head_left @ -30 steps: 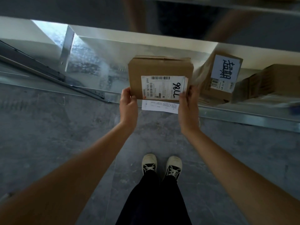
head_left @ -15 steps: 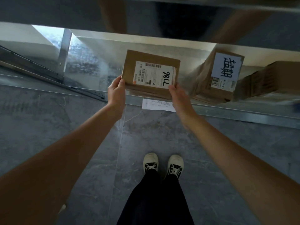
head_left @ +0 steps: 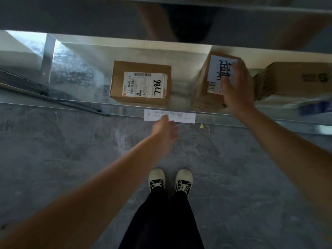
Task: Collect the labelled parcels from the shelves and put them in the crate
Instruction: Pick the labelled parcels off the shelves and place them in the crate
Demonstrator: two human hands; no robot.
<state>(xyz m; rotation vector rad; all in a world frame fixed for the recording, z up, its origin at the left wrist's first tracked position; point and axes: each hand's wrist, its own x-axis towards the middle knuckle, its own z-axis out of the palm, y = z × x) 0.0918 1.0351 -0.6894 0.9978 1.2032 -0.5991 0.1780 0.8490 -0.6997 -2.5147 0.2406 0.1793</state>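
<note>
A brown cardboard parcel point(head_left: 142, 83) with a white shipping label marked "98LL" sits on the low metal shelf point(head_left: 71, 103), with no hand on it. My left hand point(head_left: 164, 130) hovers open below the shelf's front edge and holds nothing. To the right, a tilted brown parcel point(head_left: 204, 87) carries a white label with large black characters. My right hand point(head_left: 235, 88) lies over its front with fingers spread across the label. No crate is in view.
A third cardboard box point(head_left: 294, 79) stands at the far right of the shelf, with something blue point(head_left: 316, 106) in front of it. A white paper tag point(head_left: 185, 117) hangs on the shelf edge. An upper shelf point(head_left: 89, 15) overhangs. My shoes point(head_left: 170, 178) stand on grey floor.
Both hands held the "98LL" parcel up, then set it on the shelf and let go. My left hand drew back. My right hand moved right onto the tilted parcel.
</note>
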